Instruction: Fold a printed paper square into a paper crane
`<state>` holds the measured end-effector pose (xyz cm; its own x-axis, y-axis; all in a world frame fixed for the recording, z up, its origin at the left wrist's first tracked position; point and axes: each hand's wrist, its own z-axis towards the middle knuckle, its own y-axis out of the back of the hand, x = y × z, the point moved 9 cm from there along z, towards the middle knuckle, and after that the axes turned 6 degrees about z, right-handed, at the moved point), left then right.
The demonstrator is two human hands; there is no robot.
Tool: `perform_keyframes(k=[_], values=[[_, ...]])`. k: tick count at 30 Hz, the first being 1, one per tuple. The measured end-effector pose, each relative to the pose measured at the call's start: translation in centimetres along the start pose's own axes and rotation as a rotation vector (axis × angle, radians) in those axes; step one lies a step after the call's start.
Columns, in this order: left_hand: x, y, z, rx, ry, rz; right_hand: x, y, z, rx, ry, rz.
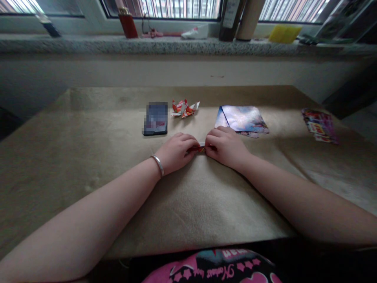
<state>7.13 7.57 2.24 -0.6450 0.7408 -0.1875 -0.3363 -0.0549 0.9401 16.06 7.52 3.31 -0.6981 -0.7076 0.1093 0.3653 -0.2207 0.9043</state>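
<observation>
Between my two hands lies a small folded strip of red and white paper (202,149), low over the table. My left hand (179,151), with a silver bangle at the wrist, pinches its left end. The right end is gripped by the curled fingers of my right hand (225,147). Most of the strip is hidden under the fingers. Just beyond my hands sits a folded paper piece in red, orange and white (185,109), with several pointed tips. A dark phone (156,119) lies left of it, its screen blurred out.
Blue-and-pink printed sheets (244,118) lie behind my right hand. Farther right is a fanned stack of colourful printed papers (319,125). On the stone windowsill (176,48) stand a red bottle (127,24), a dark bottle (231,19) and a yellow block (284,34). A tan cover spreads over the table (188,212).
</observation>
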Motion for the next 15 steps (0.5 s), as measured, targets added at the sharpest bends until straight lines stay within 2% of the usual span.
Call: perform_keyframes(k=[6,15], values=[[-0.52,0.20,0.00,0.007,-0.032,0.093,0.39,-0.18,-0.14,0.038,0.028,-0.028],[-0.46,0.20,0.02,0.007,-0.030,0.083,0.32,-0.28,0.00,0.053,-0.006,-0.069]])
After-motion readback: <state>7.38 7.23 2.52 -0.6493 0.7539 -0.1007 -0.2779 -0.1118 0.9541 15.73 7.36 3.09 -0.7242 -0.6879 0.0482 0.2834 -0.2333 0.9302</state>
